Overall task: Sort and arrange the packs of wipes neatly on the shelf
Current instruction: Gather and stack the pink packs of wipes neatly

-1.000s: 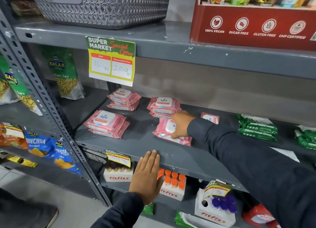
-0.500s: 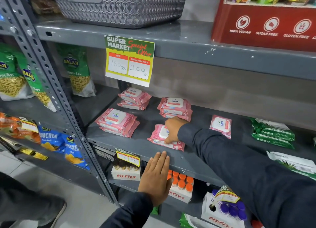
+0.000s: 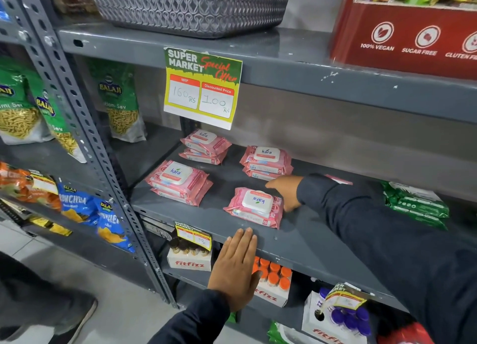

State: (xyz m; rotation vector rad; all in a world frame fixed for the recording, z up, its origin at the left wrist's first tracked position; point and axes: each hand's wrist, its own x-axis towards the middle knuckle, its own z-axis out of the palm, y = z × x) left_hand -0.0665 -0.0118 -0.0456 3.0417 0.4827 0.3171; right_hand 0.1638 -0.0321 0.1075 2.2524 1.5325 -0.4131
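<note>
Head view: pink wipes pack (image 3: 254, 207) lies flat near the grey shelf (image 3: 304, 236) front edge, long axis left-right, label inverted (lid uppermost). Right hand (image 3: 286, 191), fingers loosely open, touches its right end; left hand (image 3: 236, 268) rests flat, open, on the edge. Grey wall behind.

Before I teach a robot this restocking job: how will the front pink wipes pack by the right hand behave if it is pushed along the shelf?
The front pink wipes pack looks soft and puffy, so it would probably dent rather than stay rigid. Its glossy wrapper on the smooth grey shelf should slide easily. Lying flat and low, it seems unlikely to tip or roll. The right hand rests at its right side.
</note>
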